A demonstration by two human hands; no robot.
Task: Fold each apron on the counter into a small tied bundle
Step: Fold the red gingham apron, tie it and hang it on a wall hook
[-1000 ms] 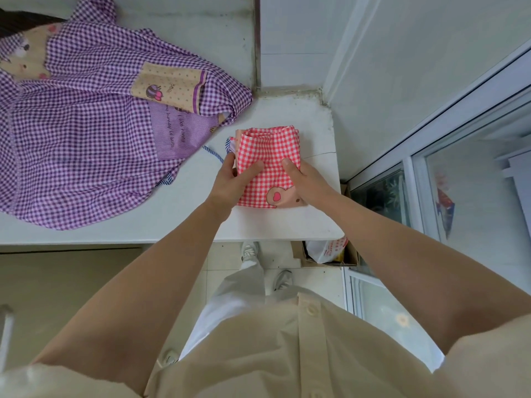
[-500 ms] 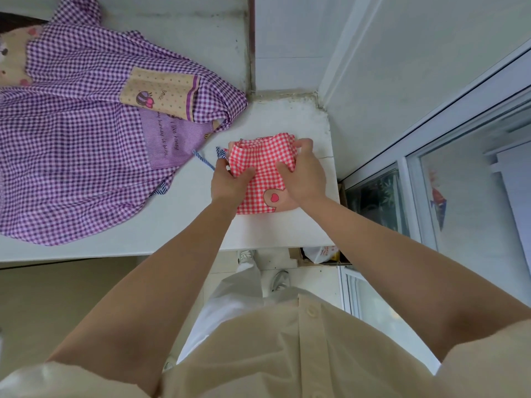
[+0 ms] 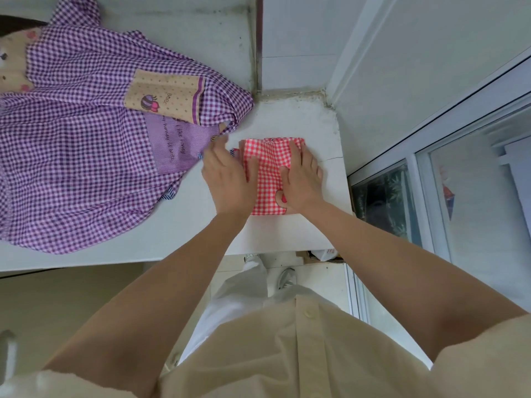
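The folded red-and-white checked cloth apron [image 3: 269, 170] lies near the right end of the white counter [image 3: 284, 232]. The right hand [image 3: 302, 183] presses flat on it, fingers straight. The left hand [image 3: 227, 180] touches its left edge, fingers stretched out and holding nothing. A purple checked apron [image 3: 86, 156] lies spread at the left.

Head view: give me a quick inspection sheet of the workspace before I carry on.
Surface: white counter, grimy along the wall joint.
Job's things: red gingham apron folded into a small rectangle, not yet tied; purple gingham apron spread unfolded to its left.
Clutter: nothing seen.
Grippers: left hand open, thumb on the red apron's left edge, fingers stretched toward the purple one; right hand flat, pressing the fold's right side.
Cables: nothing seen.
Surroundings: window to the right; white bag on the floor below the counter.
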